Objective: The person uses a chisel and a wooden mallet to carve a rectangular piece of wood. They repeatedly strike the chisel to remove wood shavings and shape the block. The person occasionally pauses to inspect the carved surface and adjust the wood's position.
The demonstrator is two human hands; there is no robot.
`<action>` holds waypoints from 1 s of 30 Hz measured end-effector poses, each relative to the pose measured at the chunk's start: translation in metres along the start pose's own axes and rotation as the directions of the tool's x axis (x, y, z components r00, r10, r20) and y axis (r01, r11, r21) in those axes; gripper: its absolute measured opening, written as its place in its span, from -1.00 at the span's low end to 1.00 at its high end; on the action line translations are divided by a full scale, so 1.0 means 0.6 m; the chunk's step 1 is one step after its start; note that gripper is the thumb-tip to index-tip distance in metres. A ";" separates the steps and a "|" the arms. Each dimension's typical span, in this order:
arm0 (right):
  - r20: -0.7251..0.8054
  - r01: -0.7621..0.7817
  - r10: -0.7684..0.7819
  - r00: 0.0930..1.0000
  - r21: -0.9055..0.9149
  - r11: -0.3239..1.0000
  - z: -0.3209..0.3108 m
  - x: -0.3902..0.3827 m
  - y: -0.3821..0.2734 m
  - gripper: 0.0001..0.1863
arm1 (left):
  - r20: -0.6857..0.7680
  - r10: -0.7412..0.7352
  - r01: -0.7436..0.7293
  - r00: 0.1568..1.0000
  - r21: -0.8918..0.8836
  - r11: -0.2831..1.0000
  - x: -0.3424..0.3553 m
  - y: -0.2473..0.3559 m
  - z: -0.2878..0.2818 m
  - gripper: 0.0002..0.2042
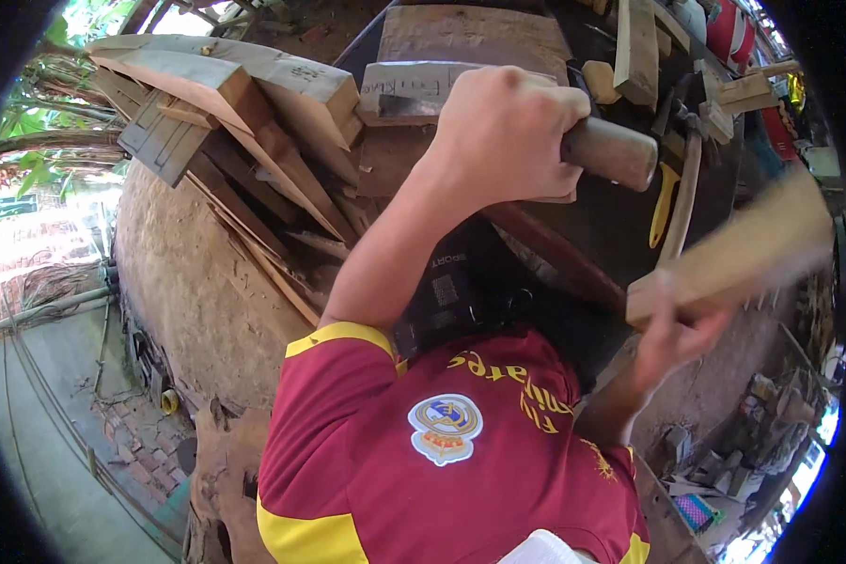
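My left hand [512, 141] is wrapped round a chisel; the butt of its rounded wooden handle [616, 154] sticks out to the right. The dark chisel blade [410, 106] shows left of the fist, against a pale wood piece [395, 79] with pencil marks. Beneath that piece lies a wider brown board [470, 33]. Off to the right, my right hand [672, 343] grips the lower end of a thick wooden block [747, 244], raised and smeared by motion. The block is apart from the chisel handle.
Large cut timbers [291, 80] lean at the left. At the right lie a long-handled hammer [686, 193], a yellow tool handle [665, 205], and several wood offcuts [637, 56]. A red container [728, 36] stands at the far right.
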State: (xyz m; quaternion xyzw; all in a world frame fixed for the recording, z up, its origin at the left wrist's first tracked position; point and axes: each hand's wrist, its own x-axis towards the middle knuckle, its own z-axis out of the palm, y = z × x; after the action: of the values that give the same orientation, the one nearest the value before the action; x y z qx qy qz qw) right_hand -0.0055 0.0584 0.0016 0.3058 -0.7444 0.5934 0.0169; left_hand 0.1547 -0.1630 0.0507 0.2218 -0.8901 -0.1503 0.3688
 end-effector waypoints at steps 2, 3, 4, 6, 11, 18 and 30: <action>-0.251 -0.060 0.096 0.963 0.150 0.987 0.033 -0.011 -0.021 -0.20 | 0.001 0.000 0.000 1.000 -0.017 1.000 0.003 0.002 0.003 -0.72; -0.368 -0.052 0.126 0.921 0.202 0.978 0.049 -0.015 -0.031 -0.21 | 0.001 0.000 0.000 1.000 -0.025 1.000 0.004 0.002 0.004 -0.72; -0.027 0.073 -0.080 0.996 -0.206 0.976 0.046 -0.029 -0.025 -0.21 | 0.005 -0.005 0.005 1.000 -0.020 1.000 0.005 0.000 0.003 -0.73; 0.343 0.340 -0.244 0.907 -0.255 0.905 0.042 -0.043 -0.019 -0.22 | 0.011 -0.014 0.014 1.000 -0.010 1.000 0.006 -0.004 -0.003 -0.73; 0.096 0.074 -0.080 0.992 0.064 0.995 0.018 -0.025 -0.023 -0.24 | -0.076 0.034 -0.041 0.997 -0.083 0.996 0.000 -0.007 -0.022 -0.74; 0.328 0.389 -0.316 0.890 -0.186 0.902 0.058 -0.052 -0.014 -0.16 | -0.055 0.028 -0.032 0.998 -0.066 0.997 0.000 -0.005 -0.021 -0.73; 0.273 0.383 -0.334 0.902 -0.152 0.911 0.063 -0.049 -0.026 -0.26 | -0.157 0.055 -0.077 0.986 -0.133 0.988 -0.001 -0.020 -0.038 -0.75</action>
State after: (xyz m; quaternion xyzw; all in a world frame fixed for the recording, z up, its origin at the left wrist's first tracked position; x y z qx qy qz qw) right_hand 0.0385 0.0360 -0.0075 0.5045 -0.7278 0.4597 0.0667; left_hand 0.1747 -0.1752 0.0607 0.1767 -0.8534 -0.1821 0.4553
